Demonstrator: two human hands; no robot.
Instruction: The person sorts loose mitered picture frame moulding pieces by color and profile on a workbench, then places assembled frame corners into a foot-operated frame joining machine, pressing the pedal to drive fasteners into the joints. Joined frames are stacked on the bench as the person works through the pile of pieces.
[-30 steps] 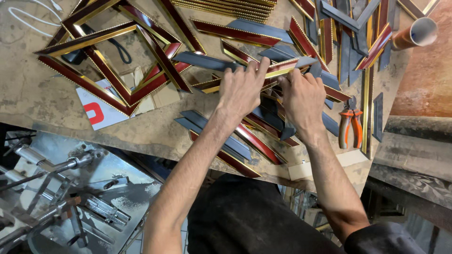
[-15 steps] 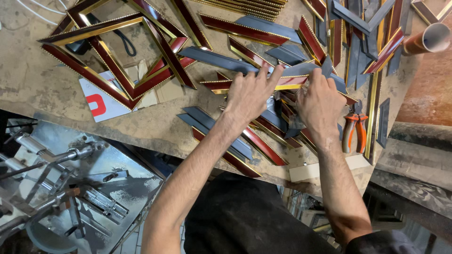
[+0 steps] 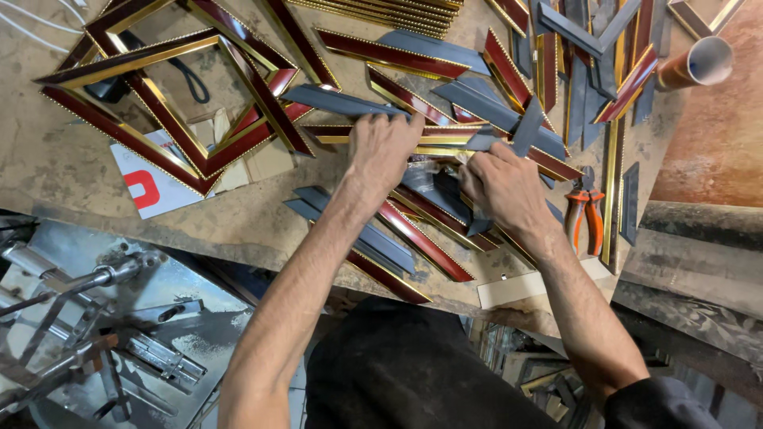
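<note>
Head view, the only one: left hand (image 3: pixel 385 151) laid palm-down, fingers spread flat rather than curled, pressing on a red-and-gold moulding strip (image 3: pixel 373 133) that runs toward nine o'clock from the middle of the workbench (image 3: pixel 48 179). Right hand (image 3: pixel 505 187) just at three o'clock of the left, fingers bent and pinching a short grey mitred piece (image 3: pixel 520 131) whose upper end points to one o'clock; exactly how tight the pinch is cannot be told. Both pieces meeting between the two hands, amid a loose heap of further red, gold and grey offcuts. At ten o'clock, two assembled red-and-gold frames (image 3: pixel 171 119) stacked askew; at three o'clock of the right hand, orange-handled pliers (image 3: pixel 586 214) lying just beside the wrist; at one o'clock, far corner, a cardboard tube (image 3: pixel 695 67). At seven o'clock, below the bench edge, a metal clamping machine (image 3: pixel 103 318). Risks, as a judgement: mitred ends sharp enough to nick fingertips pressed so near the joint; loose strips underneath likely to slide and throw the corner out of line; gilt edges easily scuffed by rubbing against neighbouring cuts; pliers close enough to be knocked by the right forearm.
</note>
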